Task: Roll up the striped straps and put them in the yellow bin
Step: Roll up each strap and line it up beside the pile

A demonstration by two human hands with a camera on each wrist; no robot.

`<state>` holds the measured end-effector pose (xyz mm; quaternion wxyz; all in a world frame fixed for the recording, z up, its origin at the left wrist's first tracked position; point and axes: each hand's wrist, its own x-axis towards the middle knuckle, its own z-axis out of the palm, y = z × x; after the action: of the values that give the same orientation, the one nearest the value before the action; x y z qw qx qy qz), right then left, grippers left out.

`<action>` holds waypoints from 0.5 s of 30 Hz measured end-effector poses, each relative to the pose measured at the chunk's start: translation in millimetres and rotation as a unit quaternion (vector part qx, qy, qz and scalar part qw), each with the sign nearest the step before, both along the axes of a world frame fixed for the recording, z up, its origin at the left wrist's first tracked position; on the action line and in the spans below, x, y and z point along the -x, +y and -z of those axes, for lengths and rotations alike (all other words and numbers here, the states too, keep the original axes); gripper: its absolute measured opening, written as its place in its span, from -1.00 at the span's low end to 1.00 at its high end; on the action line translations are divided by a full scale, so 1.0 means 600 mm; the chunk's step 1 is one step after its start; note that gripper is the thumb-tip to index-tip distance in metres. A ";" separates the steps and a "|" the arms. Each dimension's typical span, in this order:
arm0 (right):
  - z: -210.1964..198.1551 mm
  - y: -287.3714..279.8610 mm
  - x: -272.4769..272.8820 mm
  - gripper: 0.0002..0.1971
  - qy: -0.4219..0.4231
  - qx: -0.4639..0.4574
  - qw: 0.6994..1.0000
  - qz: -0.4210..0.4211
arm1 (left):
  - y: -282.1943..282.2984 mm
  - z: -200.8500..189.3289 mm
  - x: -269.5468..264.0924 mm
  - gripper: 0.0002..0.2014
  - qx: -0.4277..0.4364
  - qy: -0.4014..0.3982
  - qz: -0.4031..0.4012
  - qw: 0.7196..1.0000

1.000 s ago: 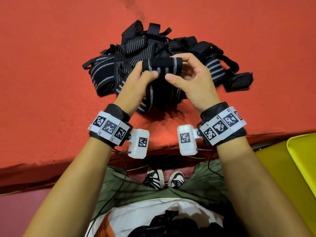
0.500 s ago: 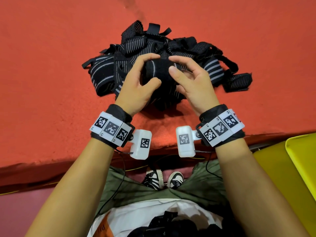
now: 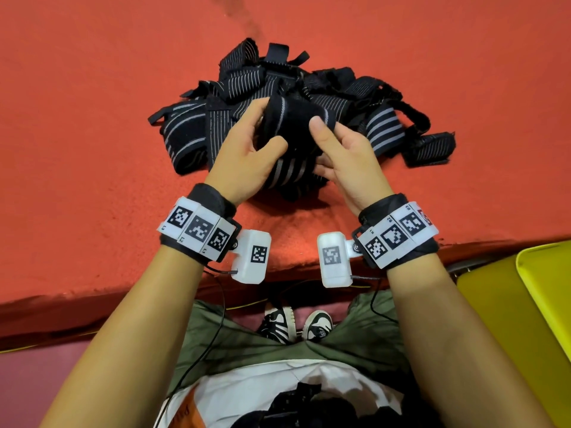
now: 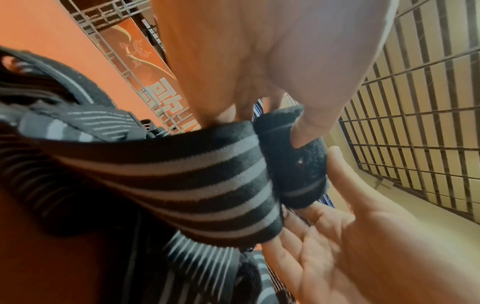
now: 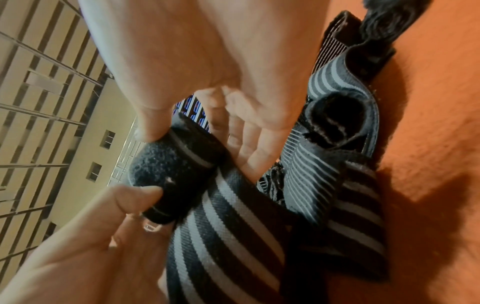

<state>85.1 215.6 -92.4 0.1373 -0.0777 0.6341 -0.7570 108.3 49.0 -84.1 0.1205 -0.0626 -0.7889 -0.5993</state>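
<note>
One striped strap [image 3: 290,125] was partly rolled, held just above the pile of loose straps [image 3: 383,131] on the red table [image 3: 92,149]. The yellow bin [image 3: 543,298] sat at the near right, its inside unseen. Most straps remained unrolled. The left hand [image 3: 244,159] and right hand [image 3: 349,162], close together, both pinched the roll with curled fingers and thumbs.
</note>
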 end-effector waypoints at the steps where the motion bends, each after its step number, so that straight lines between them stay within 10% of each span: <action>1: -0.001 0.000 0.000 -0.81 -0.006 0.001 1.000 0.001 | 0.000 0.002 -0.001 -0.61 0.007 0.000 0.006 1.000; 15: 0.007 0.003 0.014 -0.67 0.030 -0.039 0.999 0.004 | 0.007 0.014 -0.006 -0.45 -0.027 -0.031 0.005 0.999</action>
<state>76.8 217.2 -96.5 0.1187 -0.0925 0.6669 -0.7298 111.7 53.3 -92.3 0.0944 -0.0444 -0.7755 -0.6227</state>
